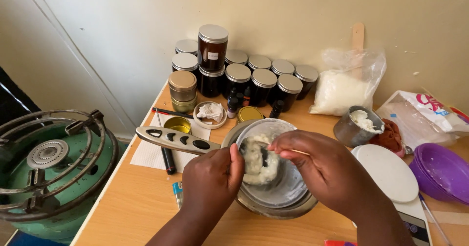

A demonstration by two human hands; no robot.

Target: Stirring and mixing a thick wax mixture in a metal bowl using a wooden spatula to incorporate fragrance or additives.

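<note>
white paste in bowl between left hand and right hand

A shiny steel bowl sits on a smooth, pale wood-grain table, holding a lumpy, waxy white paste. The left hand grips a brushed metal tool with glossy black insets. The right hand pinches a thin pale wooden stick. Behind stand dark amber glass jars with matt silver metal lids. A small polished metal cup holds more white paste. A clear, crinkled plastic bag holds white flakes. A glossy purple plastic bowl sits at the right. A white paper towel lies flat. The gas burner has green painted metal and dull grey rings.
</note>
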